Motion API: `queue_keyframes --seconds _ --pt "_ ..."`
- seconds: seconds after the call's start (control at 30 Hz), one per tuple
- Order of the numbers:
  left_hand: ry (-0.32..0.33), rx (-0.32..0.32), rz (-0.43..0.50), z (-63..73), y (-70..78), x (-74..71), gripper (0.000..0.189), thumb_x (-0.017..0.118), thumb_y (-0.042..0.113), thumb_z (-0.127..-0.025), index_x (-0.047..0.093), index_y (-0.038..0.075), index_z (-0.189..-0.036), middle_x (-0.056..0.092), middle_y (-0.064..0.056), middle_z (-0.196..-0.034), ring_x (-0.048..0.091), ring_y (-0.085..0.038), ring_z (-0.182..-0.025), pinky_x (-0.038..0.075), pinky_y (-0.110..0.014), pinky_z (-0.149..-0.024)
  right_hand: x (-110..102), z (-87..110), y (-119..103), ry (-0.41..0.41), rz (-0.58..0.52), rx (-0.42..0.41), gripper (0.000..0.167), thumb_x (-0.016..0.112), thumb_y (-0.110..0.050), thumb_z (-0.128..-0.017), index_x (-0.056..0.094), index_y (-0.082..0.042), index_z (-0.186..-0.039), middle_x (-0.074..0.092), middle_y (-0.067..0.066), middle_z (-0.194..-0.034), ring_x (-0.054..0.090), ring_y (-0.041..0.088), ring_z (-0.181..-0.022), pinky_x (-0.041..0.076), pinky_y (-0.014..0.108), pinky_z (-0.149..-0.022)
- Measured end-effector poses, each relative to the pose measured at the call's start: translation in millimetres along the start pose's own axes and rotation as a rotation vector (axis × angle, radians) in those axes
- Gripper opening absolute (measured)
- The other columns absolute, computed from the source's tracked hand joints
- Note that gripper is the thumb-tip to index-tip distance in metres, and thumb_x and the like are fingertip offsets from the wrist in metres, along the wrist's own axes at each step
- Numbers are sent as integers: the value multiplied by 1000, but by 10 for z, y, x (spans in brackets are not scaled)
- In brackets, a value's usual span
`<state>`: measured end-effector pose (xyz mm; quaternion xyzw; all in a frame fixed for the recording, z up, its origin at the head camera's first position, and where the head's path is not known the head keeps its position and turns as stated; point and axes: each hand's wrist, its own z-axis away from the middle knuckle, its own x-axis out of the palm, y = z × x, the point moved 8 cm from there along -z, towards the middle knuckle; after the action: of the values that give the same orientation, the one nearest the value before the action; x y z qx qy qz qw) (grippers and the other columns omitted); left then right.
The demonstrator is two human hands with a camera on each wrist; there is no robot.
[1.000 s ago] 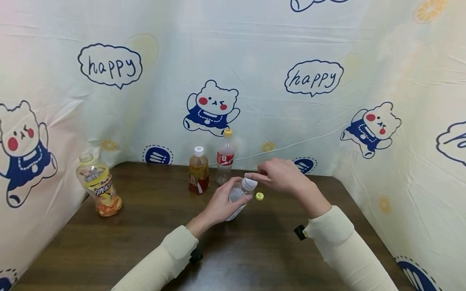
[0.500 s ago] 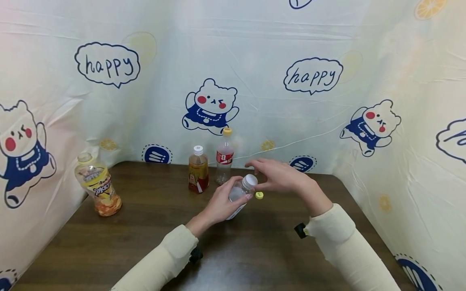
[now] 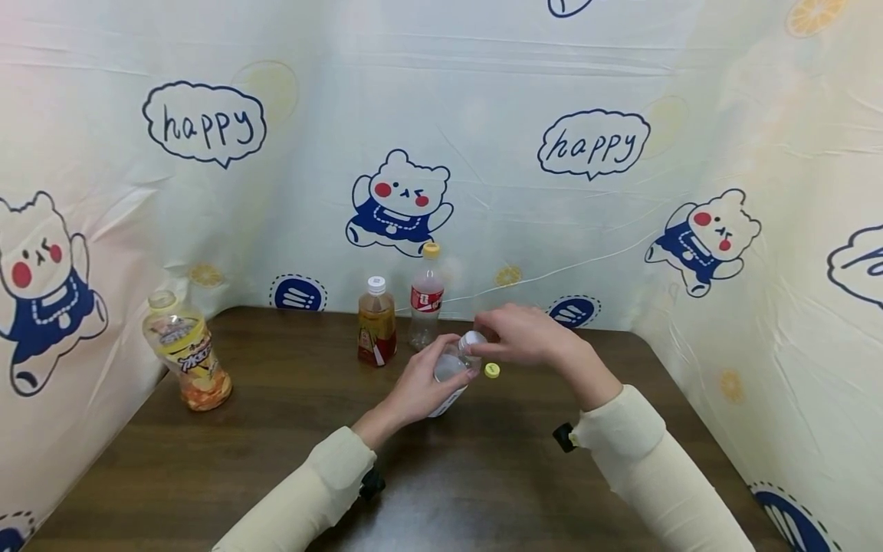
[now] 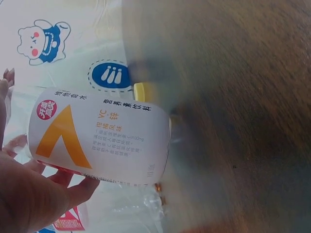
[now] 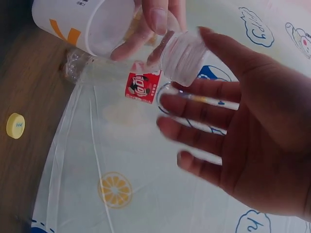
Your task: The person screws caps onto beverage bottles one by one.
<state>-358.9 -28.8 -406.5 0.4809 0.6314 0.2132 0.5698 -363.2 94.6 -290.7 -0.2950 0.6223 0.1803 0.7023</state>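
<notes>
We saw the vitamin water bottle (image 3: 451, 369) in front of the person, tilted with its top towards the right; whether its base touched the table (image 3: 483, 475) we could not tell. The left hand (image 3: 419, 387) gripped it around the upper body, its fingers and thumb on opposite sides. The right hand (image 3: 524, 335) pinched the white cap (image 5: 183, 58) between thumb and index finger, with the other fingers held out loosely.

We judged the bottle to be thin plastic, light if little was inside, though the label (image 4: 104, 138) hid too much for us to read a liquid level. Its wall would probably give under a hard squeeze, and the smooth label might slip if the grip loosened. We thought the upper body the best place for a firm, gentle hold. The cap looked stiff, and its ribbed side offered fingertips the surest purchase. A yellow cap (image 3: 492, 370) lay nearby on the table.
</notes>
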Motion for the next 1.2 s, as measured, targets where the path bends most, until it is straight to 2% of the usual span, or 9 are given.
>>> queue_keyframes --seconds 0.13,0.27,0.37,0.53,0.73,0.83,0.97,1.07,1.2 --pt "4 -7 -7 8 -2 0 60 73 55 -91 49 34 -141 58 5 -142 57 -22 -126 48 -57 -104 -34 5 53 32 76 67 45 55 -59 -100 75 -20 -92 62 -8 -72 57 14 -69 48 29 -58" --pt "7 -16 -10 5 -14 -1 62 73 55 -90 49 32 -142 58 3 -141 58 -24 -126 48 -58 -103 -59 18 94 41 81 85 45 54 -59 -100 75 -20 -94 63 -8 -73 58 15 -71 49 30 -59" --pt "6 -16 -13 1 -19 -2 62 73 55 -90 49 32 -142 58 2 -141 58 -25 -126 48 -58 -103 -74 29 87 43 57 63 43 57 -57 -100 73 -19 -108 69 -5 -87 62 16 -80 54 32 -67" --pt "3 -14 -10 -1 -26 -3 61 73 56 -90 48 33 -142 58 3 -141 59 -24 -123 51 -56 -101 -76 43 30 31 -3 0 51 66 -51 -96 61 -19 -136 69 1 -121 65 20 -107 57 43 -90" --pt "-1 -14 -3 -1 -22 -3 60 72 55 -91 48 34 -142 57 4 -143 58 -23 -124 49 -57 -102 -43 41 -41 -4 -43 -63 54 78 -38 -91 59 -20 -138 66 -1 -128 64 18 -111 56 42 -93" --pt "-1 -13 -4 -3 -21 -2 59 72 55 -92 48 34 -142 57 4 -143 58 -23 -123 50 -56 -102 -37 31 -63 1 -36 -88 44 77 -35 -92 63 -20 -131 68 -4 -120 64 14 -102 57 38 -88" --pt "0 -10 -7 3 -18 -3 60 72 55 -92 47 34 -142 56 4 -142 58 -22 -120 51 -54 -100 -43 23 -59 15 2 -63 25 70 -42 -97 70 -21 -110 68 -9 -90 61 12 -79 54 32 -69" --pt "4 -17 -14 9 -30 -3 62 71 56 -91 46 34 -143 56 4 -142 58 -22 -121 50 -54 -101 -59 31 -37 29 47 -16 28 64 -49 -99 73 -21 -98 62 -10 -74 57 12 -68 49 30 -58" --pt "5 -24 -11 15 -39 -4 63 71 57 -92 46 33 -144 56 2 -142 56 -23 -124 48 -56 -104 -77 42 -24 48 57 6 31 62 -50 -100 75 -21 -100 65 -10 -77 59 12 -70 50 28 -59"
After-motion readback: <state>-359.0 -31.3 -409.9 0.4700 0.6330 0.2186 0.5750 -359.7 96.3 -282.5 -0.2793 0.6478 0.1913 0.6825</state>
